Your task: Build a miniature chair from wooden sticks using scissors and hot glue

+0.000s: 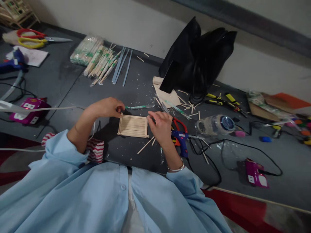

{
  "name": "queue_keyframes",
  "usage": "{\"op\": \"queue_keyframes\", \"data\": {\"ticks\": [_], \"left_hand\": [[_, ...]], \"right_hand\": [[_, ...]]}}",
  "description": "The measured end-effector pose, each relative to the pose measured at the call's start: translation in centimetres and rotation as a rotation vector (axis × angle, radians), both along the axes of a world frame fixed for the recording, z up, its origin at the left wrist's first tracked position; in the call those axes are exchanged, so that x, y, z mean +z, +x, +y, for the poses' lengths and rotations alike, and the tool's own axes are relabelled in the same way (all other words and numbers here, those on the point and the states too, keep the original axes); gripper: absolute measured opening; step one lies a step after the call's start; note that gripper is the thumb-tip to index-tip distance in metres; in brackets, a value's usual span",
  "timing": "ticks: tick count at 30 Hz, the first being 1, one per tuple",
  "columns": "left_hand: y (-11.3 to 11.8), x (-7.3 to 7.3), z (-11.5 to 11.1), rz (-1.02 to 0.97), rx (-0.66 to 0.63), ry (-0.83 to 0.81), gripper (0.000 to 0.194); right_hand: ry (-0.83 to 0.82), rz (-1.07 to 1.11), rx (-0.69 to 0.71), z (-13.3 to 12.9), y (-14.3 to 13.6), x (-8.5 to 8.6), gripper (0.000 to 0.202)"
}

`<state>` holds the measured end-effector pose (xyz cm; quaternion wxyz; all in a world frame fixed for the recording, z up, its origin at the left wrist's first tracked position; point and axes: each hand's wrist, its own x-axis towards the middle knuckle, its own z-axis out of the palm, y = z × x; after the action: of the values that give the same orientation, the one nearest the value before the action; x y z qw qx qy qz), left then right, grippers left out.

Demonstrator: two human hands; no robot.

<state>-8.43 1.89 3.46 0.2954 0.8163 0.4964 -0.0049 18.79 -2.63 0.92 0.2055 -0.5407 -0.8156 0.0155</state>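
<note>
A small rectangular panel of wooden sticks (133, 126), edged with sticks on its sides, lies on the dark table between my hands. My left hand (109, 107) is closed at the panel's upper left corner, thumb and fingers pinching there. At the upper right corner, my right hand (160, 125) has its fingertips bent together against the panel's edge. A wrapped stick with green print (139, 107) lies just beyond the panel. Loose sticks (145, 145) lie by its lower right corner. The blue glue gun (182, 144) rests right of my right wrist, over red-handled scissors (180, 124).
Wrapped stick bundles (102, 63) and grey strips (119, 66) lie toward the wall. A black bag (201, 58), plastic bottle (215, 125), pliers (222, 103) and a purple power adapter (256, 173) with cords are on the right. Large scissors (39, 39) sit far left.
</note>
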Motion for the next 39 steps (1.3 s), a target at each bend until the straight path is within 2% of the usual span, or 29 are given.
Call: {"op": "queue_keyframes", "data": {"ticks": [7,17,21,24,27,30,34,37,39], "left_hand": [[1.1,0.1,-0.1,0.026,-0.052,-0.009,0.024],[1.7,0.2,-0.3,0.075,-0.070,0.045,0.020],[2.4,0.0,-0.6,0.183,-0.061,0.081,0.025],[3.1,0.0,-0.8,0.243,-0.019,0.095,0.033],[3.5,0.2,-1.1,0.257,-0.011,0.116,0.032],[3.5,0.6,-1.2,0.290,-0.020,0.117,0.034],[3.4,1.0,-1.0,0.314,0.031,0.090,0.036],[3.5,1.2,-1.2,0.250,0.092,-0.083,0.036],[3.8,1.3,-1.5,0.163,0.105,-0.239,0.037]], "right_hand": [[-0.017,-0.033,0.001,0.3,-0.2,-0.3,0.021],[-0.015,-0.021,0.018,0.3,-0.3,-0.6,0.023],[0.012,0.113,-0.002,-0.4,0.6,1.1,0.028],[0.091,0.203,-0.126,-2.0,2.8,3.1,0.030],[0.063,0.155,-0.297,-4.3,5.8,4.2,0.034],[-0.010,0.079,-0.436,-6.8,8.9,3.4,0.042],[-0.112,-0.013,-0.529,-9.0,11.2,0.9,0.058],[-0.185,0.052,-0.534,-9.7,11.5,-0.2,0.069],[-0.211,0.104,-0.524,-9.7,11.5,-0.5,0.069]]}}
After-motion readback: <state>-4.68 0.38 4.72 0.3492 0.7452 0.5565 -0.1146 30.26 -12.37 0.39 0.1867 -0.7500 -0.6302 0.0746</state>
